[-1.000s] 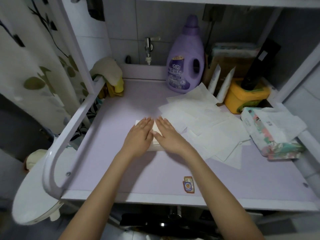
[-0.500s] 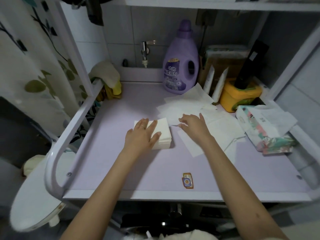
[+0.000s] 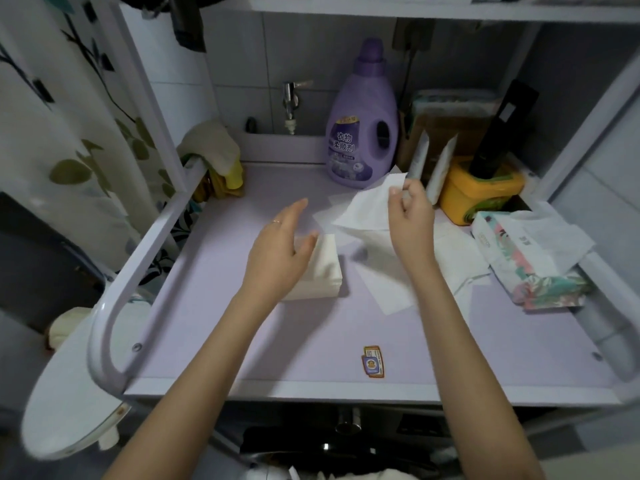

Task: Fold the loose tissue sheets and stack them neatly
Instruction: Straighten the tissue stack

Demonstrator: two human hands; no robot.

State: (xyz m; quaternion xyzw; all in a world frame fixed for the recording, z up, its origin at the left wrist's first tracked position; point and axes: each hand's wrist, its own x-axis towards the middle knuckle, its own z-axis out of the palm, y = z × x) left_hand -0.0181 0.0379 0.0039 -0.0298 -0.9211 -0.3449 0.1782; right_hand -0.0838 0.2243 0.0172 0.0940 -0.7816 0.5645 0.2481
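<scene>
While the right hand (image 3: 410, 216) pinches one tissue sheet (image 3: 367, 209) by its far corner and holds it clear of the bench (image 3: 242, 341), the step in hand is judged to be the pick-up of a fresh sheet for folding. The left hand (image 3: 280, 247) is over the folded stack (image 3: 325, 268), fingers (image 3: 294, 209) straight and spread, gripping nothing; contact with the stack cannot be confirmed. More loose sheets (image 3: 391, 289) lie flat just right of the stack. The next move calls for the left hand to take the sheet's free edge, so that edge meets edge before it is laid square on the stack. Open room lies toward the near edge. The purple bottle (image 3: 362, 133), yellow tub (image 3: 481, 192) and tissue pack (image 3: 530, 258) crowd the far and right sides, and a white rail (image 3: 145, 244) bounds the left.
</scene>
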